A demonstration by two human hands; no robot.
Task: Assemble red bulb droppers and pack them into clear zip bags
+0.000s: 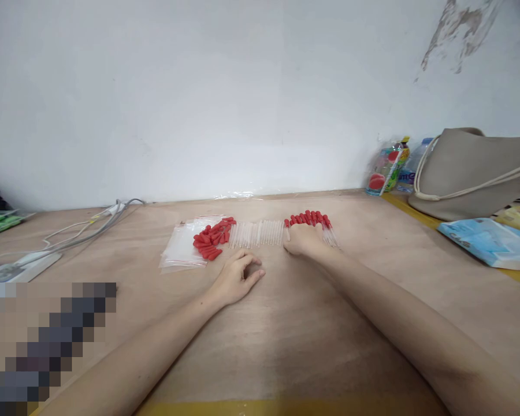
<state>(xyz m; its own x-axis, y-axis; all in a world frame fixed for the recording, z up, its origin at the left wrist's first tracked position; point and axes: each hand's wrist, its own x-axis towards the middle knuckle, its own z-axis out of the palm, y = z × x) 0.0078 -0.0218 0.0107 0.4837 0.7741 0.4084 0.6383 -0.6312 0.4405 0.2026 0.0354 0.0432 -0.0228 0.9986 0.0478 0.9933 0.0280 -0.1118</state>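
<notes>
My left hand [236, 278] rests on the wooden table [286, 335] with its fingers loosely curled and nothing seen in them, just below a row of clear glass tubes [256, 233]. Left of the tubes lies a pile of loose red rubber caps [212, 237], partly on a stack of clear plastic bags [181, 249]. My right hand [304, 238] lies flat over a row of droppers with red caps [309, 219], its fingers pressing on them.
White cables and a power strip [30, 263] lie at the left. A beige bag [476, 170], drink bottles [387, 167] and a blue packet [489, 240] stand at the right. A white wall rises behind the table's far edge.
</notes>
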